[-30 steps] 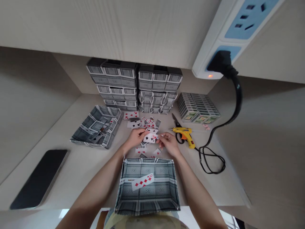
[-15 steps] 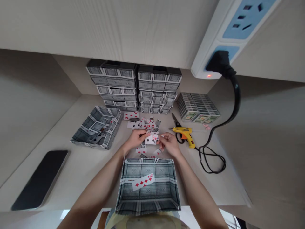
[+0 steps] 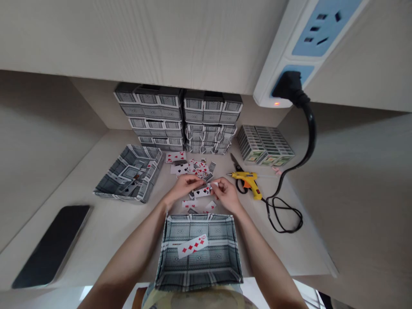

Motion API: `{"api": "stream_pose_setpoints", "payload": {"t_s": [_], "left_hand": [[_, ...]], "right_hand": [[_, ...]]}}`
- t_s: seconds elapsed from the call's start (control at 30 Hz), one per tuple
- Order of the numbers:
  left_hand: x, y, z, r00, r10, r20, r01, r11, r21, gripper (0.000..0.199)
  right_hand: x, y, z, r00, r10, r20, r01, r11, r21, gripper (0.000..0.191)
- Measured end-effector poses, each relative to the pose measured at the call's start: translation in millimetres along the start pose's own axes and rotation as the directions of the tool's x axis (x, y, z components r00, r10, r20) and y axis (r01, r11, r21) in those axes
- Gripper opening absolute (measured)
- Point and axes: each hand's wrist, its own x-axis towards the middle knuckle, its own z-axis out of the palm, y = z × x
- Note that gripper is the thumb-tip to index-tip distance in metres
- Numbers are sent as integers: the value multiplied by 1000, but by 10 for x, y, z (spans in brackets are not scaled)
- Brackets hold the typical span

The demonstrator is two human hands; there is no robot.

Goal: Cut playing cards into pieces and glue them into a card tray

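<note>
Left hand (image 3: 187,185) and right hand (image 3: 226,195) work close above the bench (image 3: 277,253), fingers of both pinching the playing cards (image 3: 202,192) between them! Nearer the body sits the patterned box (image 3: 222,244), a diamonds card (image 3: 193,246) inside; the yellow glue gun (image 3: 247,178) lies beyond the right hand.

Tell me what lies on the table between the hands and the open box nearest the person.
Several loose playing-card pieces lie there, some showing red marks, in the head view.
</note>
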Motion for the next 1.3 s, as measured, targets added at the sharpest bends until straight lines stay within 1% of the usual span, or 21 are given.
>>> {"api": "stream_pose_setpoints", "payload": {"t_s": [0.1, 0.2, 0.27, 0.43, 0.6, 0.7, 0.8, 0.87, 0.93, 1.03, 1.23, 1.3], "left_hand": [[18, 13, 6, 998, 21, 55, -22, 1000, 18, 26], [37, 10, 4, 993, -18, 117, 21, 1000, -20, 26], [53, 1, 11, 989, -48, 140, 55, 997, -51, 25], [88, -33, 39, 988, -79, 132, 90, 993, -78, 24], [119, -57, 24, 985, -91, 146, 96, 995, -24, 29], [123, -45, 11, 985, -71, 157, 60, 995, 77, 27], [110, -19, 10, 981, -13, 192, -25, 980, 198, 28], [95, -7, 15, 976, 33, 218, -85, 968, 236, 31], [80, -7, 20, 973, 78, 216, -131, 961, 242, 32], [59, -16, 26, 974, 109, 197, -154, 961, 229, 31], [38, 2, 47, 985, 101, 139, -130, 966, 222, 31], [42, 5, 51, 989, 93, 118, -116, 972, 206, 31]], "right_hand": [[4, 10, 3, 999, -40, 6, 40, 998, -44, 23], [2, 9, 7, 998, -68, 12, 69, 994, -87, 23], [-1, 6, 13, 996, -82, 20, 83, 991, -107, 22], [4, 5, 29, 994, -108, 23, 110, 984, -137, 20], [6, 18, 45, 987, -159, 0, 156, 971, -182, 18], [-5, 18, 56, 982, -187, -31, 177, 962, -206, 18], [-17, -1, 70, 979, -197, -48, 183, 960, -213, 18], [-22, -18, 81, 979, -199, -51, 184, 959, -216, 18], [-23, -34, 93, 979, -199, -53, 184, 959, -215, 18], [-20, -45, 111, 979, -197, -58, 182, 964, -195, 20], [2, -53, 118, 982, -184, -40, 178, 977, -120, 20], [16, -59, 106, 987, -158, -35, 154, 983, -96, 22]]}}
